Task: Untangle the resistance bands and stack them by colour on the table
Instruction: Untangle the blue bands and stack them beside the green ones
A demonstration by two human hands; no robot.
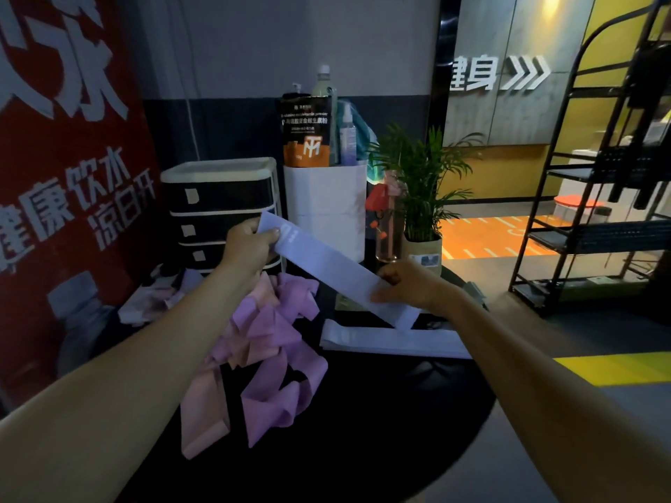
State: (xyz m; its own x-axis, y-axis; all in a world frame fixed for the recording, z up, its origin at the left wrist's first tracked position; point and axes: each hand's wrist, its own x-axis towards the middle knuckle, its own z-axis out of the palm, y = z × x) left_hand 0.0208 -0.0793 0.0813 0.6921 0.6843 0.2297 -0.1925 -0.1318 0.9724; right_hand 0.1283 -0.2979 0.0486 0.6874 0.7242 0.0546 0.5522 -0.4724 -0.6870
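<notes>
While stretched, band (326, 263) spans hands (both gripping).

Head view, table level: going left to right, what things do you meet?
Red poster → black drawer unit → left hand → pale band held by both hands → right hand → potted plant → black metal rack.
</notes>
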